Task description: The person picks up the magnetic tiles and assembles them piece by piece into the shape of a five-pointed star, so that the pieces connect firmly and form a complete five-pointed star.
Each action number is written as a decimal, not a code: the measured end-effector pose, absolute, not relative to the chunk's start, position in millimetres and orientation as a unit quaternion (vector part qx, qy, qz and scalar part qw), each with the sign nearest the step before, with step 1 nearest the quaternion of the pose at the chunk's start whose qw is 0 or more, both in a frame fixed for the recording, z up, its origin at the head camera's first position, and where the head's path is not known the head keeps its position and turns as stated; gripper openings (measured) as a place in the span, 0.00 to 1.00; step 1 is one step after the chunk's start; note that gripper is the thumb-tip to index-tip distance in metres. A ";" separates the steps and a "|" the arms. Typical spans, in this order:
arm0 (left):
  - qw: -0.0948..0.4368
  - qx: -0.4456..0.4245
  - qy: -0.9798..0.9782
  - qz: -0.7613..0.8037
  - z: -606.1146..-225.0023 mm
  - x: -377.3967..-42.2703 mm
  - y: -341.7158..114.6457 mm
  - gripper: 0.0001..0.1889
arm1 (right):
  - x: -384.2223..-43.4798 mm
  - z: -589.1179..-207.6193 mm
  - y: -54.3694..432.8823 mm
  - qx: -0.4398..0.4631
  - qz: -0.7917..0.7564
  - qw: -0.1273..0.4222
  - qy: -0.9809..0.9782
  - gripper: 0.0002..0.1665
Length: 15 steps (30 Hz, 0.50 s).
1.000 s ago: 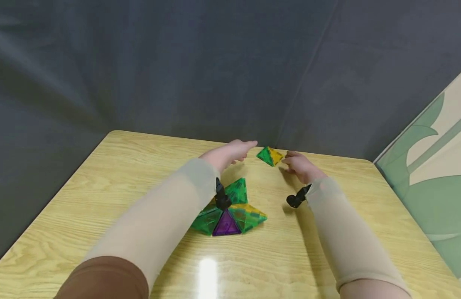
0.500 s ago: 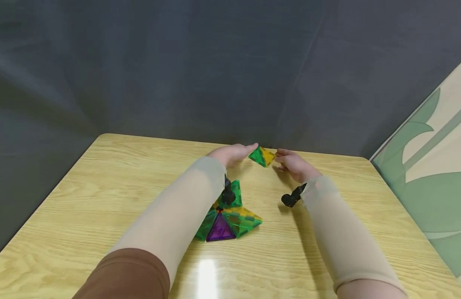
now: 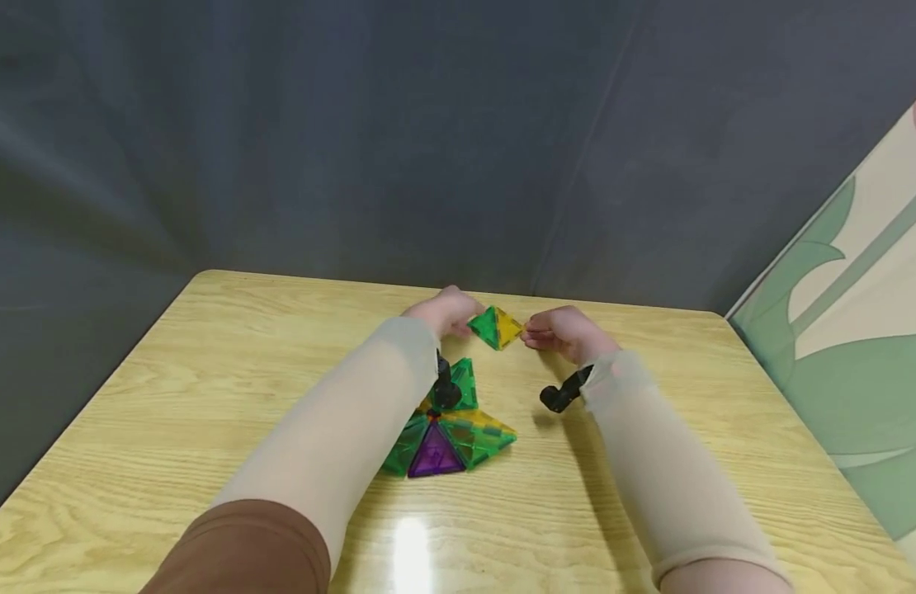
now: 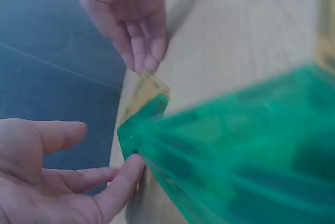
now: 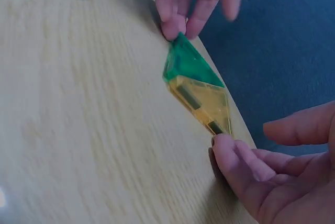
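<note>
A small piece made of a green and a yellow triangle tile (image 3: 495, 327) sits near the far edge of the wooden table (image 3: 205, 388), between my two hands. My left hand (image 3: 443, 309) touches its green tip with its fingertips (image 5: 175, 25), thumb apart. My right hand (image 3: 565, 330) touches the yellow tip with a fingertip (image 5: 222, 145). The fingers of both hands stay loose and do not wrap the piece (image 5: 196, 80). In the left wrist view the piece (image 4: 149, 103) lies between my left hand (image 4: 57, 182) and my right hand (image 4: 131, 20).
A flat cluster of green, yellow and purple triangle tiles (image 3: 446, 429) lies mid-table under my left forearm, and shows as a large green blur (image 4: 251, 156) in the left wrist view. A dark curtain (image 3: 354, 124) hangs behind the table. A patterned surface (image 3: 859, 330) lies to the right.
Both hands have closed in on the green-and-yellow piece from either side. The piece has slid left and a little toward me.
</note>
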<state>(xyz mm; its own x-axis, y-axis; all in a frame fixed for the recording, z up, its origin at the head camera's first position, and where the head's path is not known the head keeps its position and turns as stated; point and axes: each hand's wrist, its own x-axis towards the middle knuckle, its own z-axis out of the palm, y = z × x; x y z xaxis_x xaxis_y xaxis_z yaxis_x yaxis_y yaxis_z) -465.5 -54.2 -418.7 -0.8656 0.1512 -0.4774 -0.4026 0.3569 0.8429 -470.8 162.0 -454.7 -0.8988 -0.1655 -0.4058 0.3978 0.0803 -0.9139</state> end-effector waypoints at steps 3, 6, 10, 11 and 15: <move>0.233 -0.102 0.812 0.526 -431.4 -471.0 -54.5 0.27 | -469.3 -457.1 157.1 0.090 -0.669 0.229 0.701 0.22; 0.228 -0.120 0.815 0.518 -437.7 -476.2 -54.0 0.25 | -467.7 -458.3 153.5 0.091 -0.668 0.233 0.701 0.23; 0.226 -0.142 0.817 0.512 -441.7 -481.7 -52.9 0.25 | -464.8 -458.1 149.2 0.090 -0.660 0.232 0.708 0.21; 0.226 -0.146 0.818 0.509 -442.6 -482.7 -52.8 0.24 | -463.9 -457.8 148.5 0.091 -0.659 0.233 0.710 0.21; 0.219 -0.158 0.814 0.515 -445.9 -485.4 -53.4 0.20 | -461.1 -455.3 147.1 0.094 -0.655 0.234 0.712 0.21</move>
<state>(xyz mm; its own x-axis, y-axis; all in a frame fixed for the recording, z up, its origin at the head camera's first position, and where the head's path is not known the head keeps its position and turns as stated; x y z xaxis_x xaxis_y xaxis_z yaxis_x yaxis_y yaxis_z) -485.4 -53.4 -445.9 -0.8538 -0.0317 -0.5197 -0.4831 0.4204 0.7680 -461.1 147.1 -455.3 -0.8724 -0.1730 -0.4571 0.4412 0.1234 -0.8889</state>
